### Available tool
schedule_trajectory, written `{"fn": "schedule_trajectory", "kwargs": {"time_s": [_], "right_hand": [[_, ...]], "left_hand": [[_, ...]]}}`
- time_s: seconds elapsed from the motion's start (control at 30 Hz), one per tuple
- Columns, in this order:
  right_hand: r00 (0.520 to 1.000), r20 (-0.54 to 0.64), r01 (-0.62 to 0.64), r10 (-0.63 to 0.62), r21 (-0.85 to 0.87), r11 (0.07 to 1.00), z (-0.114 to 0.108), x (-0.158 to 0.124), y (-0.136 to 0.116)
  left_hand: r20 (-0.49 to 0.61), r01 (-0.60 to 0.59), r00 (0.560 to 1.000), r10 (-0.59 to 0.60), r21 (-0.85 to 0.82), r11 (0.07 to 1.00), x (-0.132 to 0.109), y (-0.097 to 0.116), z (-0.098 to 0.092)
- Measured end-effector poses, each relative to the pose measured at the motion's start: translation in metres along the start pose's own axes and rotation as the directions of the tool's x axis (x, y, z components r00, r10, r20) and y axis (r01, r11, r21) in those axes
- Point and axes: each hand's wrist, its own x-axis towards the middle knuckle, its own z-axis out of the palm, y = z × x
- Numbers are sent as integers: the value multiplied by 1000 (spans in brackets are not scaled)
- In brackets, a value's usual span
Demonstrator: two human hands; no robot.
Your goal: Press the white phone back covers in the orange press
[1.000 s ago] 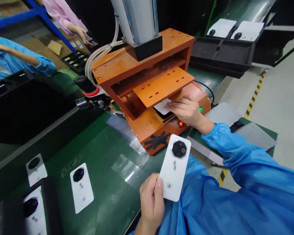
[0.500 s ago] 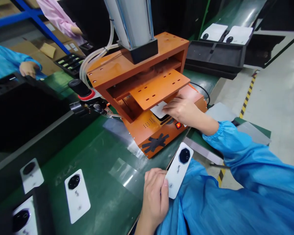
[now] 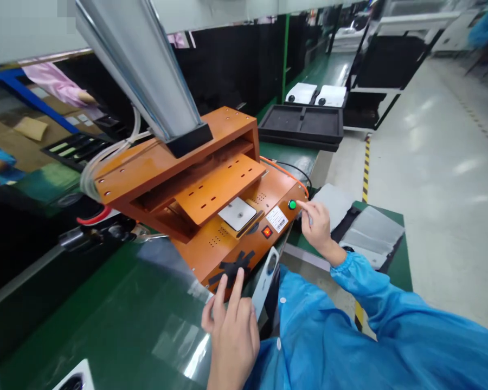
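Note:
A white phone (image 3: 267,280) with a round dark camera area stands steeply tilted beside my left hand (image 3: 232,330), its lower end tucked behind the thumb. Two fingers of that hand stretch up to the black tape (image 3: 232,266) on the front of an orange press (image 3: 195,244). My right hand (image 3: 316,223) points its index finger at the green button (image 3: 292,205), touching it or very near, with the other fingers curled. Under the press's raised plate (image 3: 219,187), another white phone (image 3: 239,213) lies face-flat in the fixture, partly covered.
Black trays (image 3: 301,124) stand behind the press, with white phones (image 3: 331,96) beyond. Grey sheets (image 3: 370,233) lie on a green side surface at the right. Another phone (image 3: 79,376) shows at the bottom left. A co-worker's pink sleeve (image 3: 57,81) is at the upper left.
My right hand has left the phone in the press and moved right to the green button. My left hand has extended its fingers to the tape, and its phone has turned edge-on. The view has shifted.

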Motion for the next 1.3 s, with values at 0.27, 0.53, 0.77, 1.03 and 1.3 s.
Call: {"fn": "schedule_trajectory", "kwargs": {"time_s": [0.27, 0.53, 0.77, 1.03, 1.3], "right_hand": [[969, 234, 84, -86, 17, 996, 0, 0, 31], [872, 489, -372, 30, 621, 690, -66, -74, -31], [647, 638, -687, 418, 251, 682, -79, -142, -42], [688, 465, -378, 558, -427, 822, -169, -133, 152], [787, 510, -165, 347, -367, 915, -164, -158, 150]], "left_hand": [[-46, 65, 997, -66, -19, 998, -1, -4, 6], [-134, 110, 980, -150, -268, 957, -24, 31, 6], [127, 47, 992, -1, -361, 931, -27, 57, 50], [254, 37, 961, 112, -516, 856, -48, 39, 48], [391, 273, 920, -35, -570, 775, -55, 64, 18]]}}
